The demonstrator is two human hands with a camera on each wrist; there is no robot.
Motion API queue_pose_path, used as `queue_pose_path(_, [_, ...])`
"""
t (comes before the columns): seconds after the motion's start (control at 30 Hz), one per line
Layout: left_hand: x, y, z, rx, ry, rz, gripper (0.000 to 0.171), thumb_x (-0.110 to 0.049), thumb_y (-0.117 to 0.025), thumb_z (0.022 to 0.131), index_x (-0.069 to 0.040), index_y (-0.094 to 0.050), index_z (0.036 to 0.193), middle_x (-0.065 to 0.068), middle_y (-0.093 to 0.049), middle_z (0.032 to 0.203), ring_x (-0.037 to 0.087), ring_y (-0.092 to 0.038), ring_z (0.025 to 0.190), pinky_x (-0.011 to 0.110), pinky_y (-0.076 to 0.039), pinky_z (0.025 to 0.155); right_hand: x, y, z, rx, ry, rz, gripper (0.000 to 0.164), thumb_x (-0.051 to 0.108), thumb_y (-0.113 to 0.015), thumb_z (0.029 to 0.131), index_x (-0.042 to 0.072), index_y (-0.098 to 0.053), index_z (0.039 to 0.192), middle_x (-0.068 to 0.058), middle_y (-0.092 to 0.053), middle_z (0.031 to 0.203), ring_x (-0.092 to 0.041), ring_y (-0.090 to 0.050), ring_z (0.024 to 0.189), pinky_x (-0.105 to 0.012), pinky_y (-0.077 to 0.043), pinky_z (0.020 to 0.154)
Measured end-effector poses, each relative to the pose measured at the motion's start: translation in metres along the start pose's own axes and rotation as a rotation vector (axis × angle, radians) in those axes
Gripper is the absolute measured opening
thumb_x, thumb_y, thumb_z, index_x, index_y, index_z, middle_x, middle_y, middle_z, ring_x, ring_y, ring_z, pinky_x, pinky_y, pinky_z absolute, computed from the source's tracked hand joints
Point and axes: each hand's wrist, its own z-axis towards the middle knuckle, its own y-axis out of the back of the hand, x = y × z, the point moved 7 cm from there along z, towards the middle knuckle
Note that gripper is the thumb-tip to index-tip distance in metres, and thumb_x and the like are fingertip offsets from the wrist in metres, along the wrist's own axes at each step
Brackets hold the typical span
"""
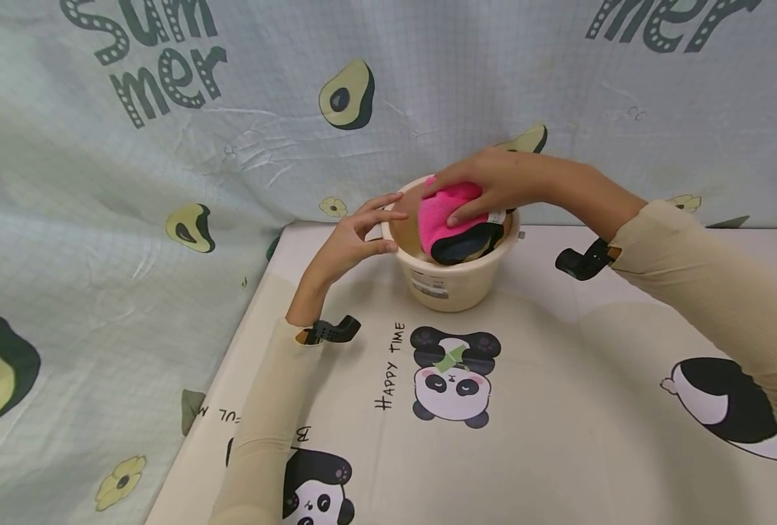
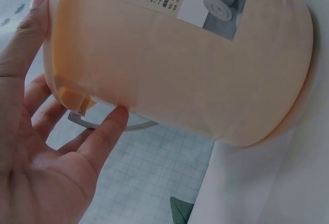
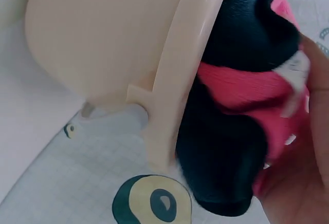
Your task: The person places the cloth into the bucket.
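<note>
A cream plastic bucket [image 1: 450, 288] with a printed label stands upright on the table near the back edge. My left hand [image 1: 352, 237] holds its rim from the left. In the left wrist view the thumb is at the rim, while one finger touches the outer wall. My right hand [image 1: 500, 179] grips a pink-and-black soft fabric item [image 1: 447, 215] at the bucket's mouth. In the right wrist view its dark lobes [image 3: 221, 162] overlap the rim, and a white tag [image 3: 295, 75] shows. The bucket's bottom inside is mostly hidden.
A pale curtain [image 1: 264, 87] printed with avocados hangs behind and to the left of the table. The table cover [image 1: 559, 437] is cream with panda prints. A grey handle [image 2: 113, 127] hangs beside the bucket. Dark wrist cameras [image 1: 582, 262] sit at both sleeves.
</note>
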Motion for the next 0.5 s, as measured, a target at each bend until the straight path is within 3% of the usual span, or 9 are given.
queue_pose_path(0.2, [0.017,0.0,0.009,0.021,-0.009,-0.025,0.048,-0.003,-0.078,0.089,0.004,-0.063,0.134,0.007,-0.037,0.161,0.019,-0.029,0.152,0.043,-0.025,0.123,-0.003,0.006,-0.01,-0.028,-0.063,-0.018,0.049,0.034,-0.068,0.099,0.015,-0.059,0.144,-0.011,-0.057,0.147,-0.035,-0.05,0.138,-0.057,-0.039,0.113])
queue_pose_path(0.33, [0.02,0.001,0.002,0.034,0.04,0.01,0.044,0.0,-0.074,0.092,-0.003,-0.065,0.134,-0.004,-0.035,0.162,0.015,-0.027,0.152,0.048,-0.027,0.122,0.001,0.01,-0.024,-0.085,-0.067,-0.027,0.043,0.028,-0.066,0.101,0.013,-0.063,0.141,-0.011,-0.06,0.143,-0.036,-0.052,0.135,-0.058,-0.042,0.111])
queue_pose_path(0.5, [0.014,0.002,-0.01,0.096,0.073,0.116,0.05,-0.013,-0.069,0.098,-0.011,-0.055,0.146,-0.009,-0.024,0.166,0.012,-0.021,0.153,0.055,-0.034,0.117,0.003,0.008,-0.053,-0.178,-0.1,-0.048,0.037,0.031,-0.063,0.103,0.018,-0.066,0.138,-0.009,-0.066,0.136,-0.034,-0.058,0.128,-0.058,-0.048,0.104])
